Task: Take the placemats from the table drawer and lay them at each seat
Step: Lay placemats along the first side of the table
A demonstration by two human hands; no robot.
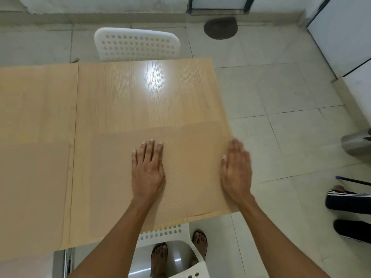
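Note:
A tan textured placemat (186,157) lies flat on the light wooden table (130,97) at the near right seat. My left hand (148,169) rests palm down on the middle of this mat, fingers spread. My right hand (236,171) lies flat along the mat's right edge at the table's side, fingers together. A second tan placemat (34,187) lies on the table at the near left. Neither hand grips anything.
A white perforated chair (136,45) stands at the far side of the table. Another white chair (176,255) is below me at the near edge. A metal drawer rail (67,261) shows under the table. Another person's feet (351,201) and a grey bin (356,143) are at the right.

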